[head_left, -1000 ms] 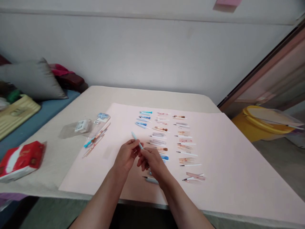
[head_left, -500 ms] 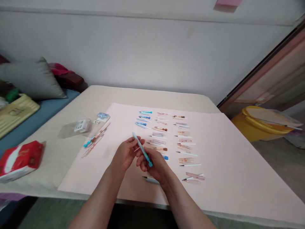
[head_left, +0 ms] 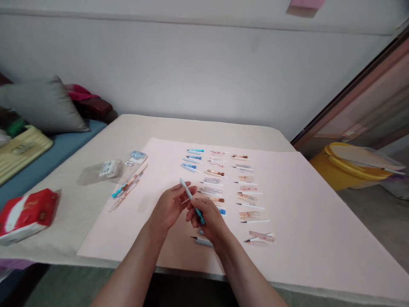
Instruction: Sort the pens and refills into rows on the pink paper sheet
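Observation:
Both my hands meet above the pink sheet (head_left: 303, 204), near its front middle. My left hand (head_left: 169, 207) pinches the upper part of a light blue pen (head_left: 191, 197), which tilts up and to the left. My right hand (head_left: 209, 221) is closed round the pen's darker blue lower end. A grey-blue pen part (head_left: 203, 241) lies on the sheet just under my right wrist. Rows of small pen parts (head_left: 223, 183) are laid out on the sheet beyond my hands.
A clear packet with pens (head_left: 128, 184) and a small white box (head_left: 108, 168) lie on the beige table (head_left: 134, 128) at left. A red tissue pack (head_left: 27, 215) sits near the left edge. A grey cushion (head_left: 44, 104) is far left, a yellow tub (head_left: 348, 164) at right.
The pen has slid further out between my hands, its darker blue end now showing at my right fingers. Both hands stay in the same spot.

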Motion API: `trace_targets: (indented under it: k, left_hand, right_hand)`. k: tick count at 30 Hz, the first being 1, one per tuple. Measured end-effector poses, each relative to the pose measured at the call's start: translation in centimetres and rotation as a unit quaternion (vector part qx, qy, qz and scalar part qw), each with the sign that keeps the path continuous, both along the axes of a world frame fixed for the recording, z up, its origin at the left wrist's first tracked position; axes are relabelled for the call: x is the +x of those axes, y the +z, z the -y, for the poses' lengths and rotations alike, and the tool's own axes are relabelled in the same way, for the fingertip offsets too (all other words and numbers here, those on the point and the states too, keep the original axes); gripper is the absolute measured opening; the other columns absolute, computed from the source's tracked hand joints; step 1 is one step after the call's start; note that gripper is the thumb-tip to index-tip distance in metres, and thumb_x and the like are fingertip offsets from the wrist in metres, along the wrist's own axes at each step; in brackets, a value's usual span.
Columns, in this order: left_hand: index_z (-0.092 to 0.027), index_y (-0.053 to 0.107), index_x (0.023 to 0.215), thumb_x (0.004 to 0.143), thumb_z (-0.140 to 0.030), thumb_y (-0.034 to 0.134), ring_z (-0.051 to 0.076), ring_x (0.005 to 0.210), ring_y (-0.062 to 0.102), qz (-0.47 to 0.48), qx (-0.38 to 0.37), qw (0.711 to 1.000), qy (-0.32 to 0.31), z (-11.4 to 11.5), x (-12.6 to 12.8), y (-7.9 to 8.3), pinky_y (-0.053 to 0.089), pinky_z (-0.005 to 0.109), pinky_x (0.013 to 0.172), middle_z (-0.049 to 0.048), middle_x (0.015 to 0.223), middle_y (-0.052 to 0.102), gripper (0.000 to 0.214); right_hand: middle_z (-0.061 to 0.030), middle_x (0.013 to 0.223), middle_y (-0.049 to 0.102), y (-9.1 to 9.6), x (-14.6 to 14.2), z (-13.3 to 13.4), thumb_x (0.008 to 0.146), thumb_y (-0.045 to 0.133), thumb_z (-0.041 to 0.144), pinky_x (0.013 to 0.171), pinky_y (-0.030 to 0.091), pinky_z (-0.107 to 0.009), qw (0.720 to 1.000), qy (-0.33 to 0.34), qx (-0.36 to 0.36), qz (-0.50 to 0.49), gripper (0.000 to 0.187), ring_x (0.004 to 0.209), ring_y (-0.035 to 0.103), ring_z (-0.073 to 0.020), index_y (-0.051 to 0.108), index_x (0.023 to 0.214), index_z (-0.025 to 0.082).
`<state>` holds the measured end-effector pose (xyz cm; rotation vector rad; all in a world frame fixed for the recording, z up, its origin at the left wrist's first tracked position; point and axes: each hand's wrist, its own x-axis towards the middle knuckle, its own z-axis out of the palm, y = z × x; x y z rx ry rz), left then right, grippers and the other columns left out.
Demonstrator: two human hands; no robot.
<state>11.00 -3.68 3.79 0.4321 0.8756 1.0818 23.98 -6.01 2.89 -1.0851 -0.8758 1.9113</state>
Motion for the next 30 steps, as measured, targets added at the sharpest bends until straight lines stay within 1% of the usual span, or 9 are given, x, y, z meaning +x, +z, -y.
trace_targets:
  k: [3, 6, 9, 13, 17, 20, 24, 26, 30]
  left_hand:
    - [-0.010, 0.063, 0.086, 0.068, -0.016, 0.069, 0.017, 0.078, 0.061, -0.007, 0.008, 1.000, 0.024, -0.1, 0.0, -0.2, 0.046, 0.028, 0.067, 0.0115, 0.084, 0.066, 0.019]
    - [-0.012, 0.061, 0.075, 0.065, -0.017, 0.072, 0.012, 0.066, 0.058, -0.036, 0.009, 0.998, 0.052, -0.3, 0.0, -0.6, 0.045, 0.024, 0.063, 0.0054, 0.071, 0.064, 0.016]
    - [-0.012, 0.060, 0.072, 0.064, -0.021, 0.073, 0.010, 0.059, 0.055, -0.067, 0.019, 0.996, 0.062, -0.2, 0.1, -0.7, 0.043, 0.023, 0.060, 0.0031, 0.065, 0.061, 0.018]
    - [-0.011, 0.063, 0.086, 0.072, -0.026, 0.067, 0.017, 0.074, 0.061, -0.031, 0.006, 0.999, 0.028, -0.1, 0.0, 0.0, 0.047, 0.028, 0.064, 0.0109, 0.083, 0.066, 0.021]
    - [-0.009, 0.062, 0.089, 0.075, -0.017, 0.062, 0.021, 0.086, 0.062, -0.002, 0.008, 1.000, 0.025, -0.1, -0.3, 0.5, 0.049, 0.029, 0.069, 0.0148, 0.088, 0.067, 0.016]
    - [-0.009, 0.060, 0.086, 0.076, -0.016, 0.060, 0.016, 0.070, 0.062, 0.005, 0.013, 1.000, 0.019, -0.1, -0.4, 0.4, 0.049, 0.026, 0.059, 0.0137, 0.084, 0.067, 0.012]
    - [-0.011, 0.058, 0.091, 0.078, -0.022, 0.059, 0.009, 0.041, 0.047, 0.028, 0.025, 0.999, -0.037, 0.0, -0.3, 0.4, 0.038, 0.023, 0.035, 0.0109, 0.083, 0.066, 0.017]
    - [-0.012, 0.058, 0.091, 0.077, -0.023, 0.060, 0.009, 0.040, 0.046, 0.024, 0.025, 0.998, -0.044, 0.1, -0.2, 0.5, 0.036, 0.022, 0.033, 0.0098, 0.080, 0.066, 0.018]
    - [-0.011, 0.059, 0.084, 0.073, -0.020, 0.066, 0.011, 0.048, 0.053, -0.016, 0.020, 1.000, -0.016, 0.1, -0.1, 0.6, 0.042, 0.023, 0.042, 0.0099, 0.078, 0.066, 0.017]
  right_hand:
    - [-0.0023, 0.051, 0.063, 0.0, 0.2, 0.0, 0.075, 0.052, 0.034, 0.036, 0.024, -0.020, 1.000, -0.002, 0.022, 0.018, 0.021, 0.033, 0.046, -0.0080, 0.055, 0.067, 0.015]
    - [-0.0017, 0.052, 0.063, -0.2, 0.0, 0.2, 0.075, 0.052, 0.029, 0.037, 0.025, -0.020, 0.997, -0.006, 0.063, 0.052, 0.017, 0.034, 0.047, -0.0078, 0.056, 0.066, 0.015]
    - [-0.0013, 0.052, 0.063, -0.3, -0.3, 0.4, 0.075, 0.052, 0.029, 0.037, 0.026, -0.019, 0.996, -0.005, 0.072, 0.058, 0.016, 0.035, 0.047, -0.0074, 0.056, 0.067, 0.015]
    - [-0.0016, 0.050, 0.062, -0.3, -0.1, 0.1, 0.076, 0.052, 0.032, 0.036, 0.023, -0.019, 0.999, -0.005, 0.036, 0.028, 0.020, 0.032, 0.046, -0.0073, 0.055, 0.067, 0.015]
    - [-0.0035, 0.050, 0.063, 0.0, 0.3, -0.1, 0.076, 0.054, 0.036, 0.035, 0.024, -0.019, 0.999, 0.028, -0.009, -0.026, 0.025, 0.032, 0.046, -0.0077, 0.056, 0.069, 0.013]
    - [-0.0053, 0.052, 0.064, 0.2, 0.3, -0.1, 0.081, 0.048, 0.045, 0.036, 0.028, -0.020, 0.994, 0.047, -0.038, -0.089, 0.036, 0.033, 0.048, -0.0089, 0.059, 0.073, 0.012]
    - [-0.0070, 0.058, 0.066, 0.1, 0.0, -0.2, 0.083, 0.045, 0.046, 0.037, 0.030, -0.019, 0.982, 0.059, -0.073, -0.162, 0.039, 0.036, 0.051, -0.0091, 0.061, 0.082, 0.011]
    - [-0.0071, 0.061, 0.067, -0.1, 0.0, -0.2, 0.081, 0.048, 0.040, 0.038, 0.032, -0.019, 0.981, 0.051, -0.082, -0.169, 0.032, 0.037, 0.051, -0.0089, 0.061, 0.081, 0.011]
    - [-0.0063, 0.057, 0.066, -0.4, 0.0, -0.3, 0.078, 0.053, 0.032, 0.037, 0.032, -0.018, 0.991, 0.013, -0.053, -0.122, 0.023, 0.036, 0.051, -0.0087, 0.061, 0.074, 0.010]
